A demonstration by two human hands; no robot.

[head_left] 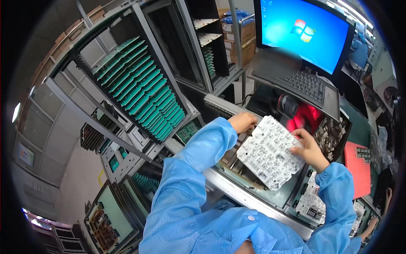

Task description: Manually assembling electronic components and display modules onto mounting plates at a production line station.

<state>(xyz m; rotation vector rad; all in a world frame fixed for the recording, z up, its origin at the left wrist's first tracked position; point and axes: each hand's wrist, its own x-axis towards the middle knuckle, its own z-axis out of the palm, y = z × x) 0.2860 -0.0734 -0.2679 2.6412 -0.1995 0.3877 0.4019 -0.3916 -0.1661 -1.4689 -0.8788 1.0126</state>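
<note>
A: Position of the white moulded sheet [270, 152]?

B: Lifted off the bench [249, 197], tilted toward the person, between both hands. Left hand [242, 122] takes the top-left corner, right hand [310, 149] the right edge. Both grips are clamped on the sheet, fingers curled over its rim.

A: Why two hands?

B: Likely because it is thin and floppy; opposite holds keep it flat and face-up for a look. Red glow from the fixture [302, 116] sits just behind it.

A: Counts?

B: One sheet in hand. One monitor [305, 31], one keyboard [305, 84] on a sloped stand. One red pad [358, 169] to the right. More white sheets [312, 205] lie below the right forearm, at least two, though the fisheye rim blurs them. Green boards [141, 91] stand slotted edge-on in the rack at left, too many to count; slots keep them apart.
</note>
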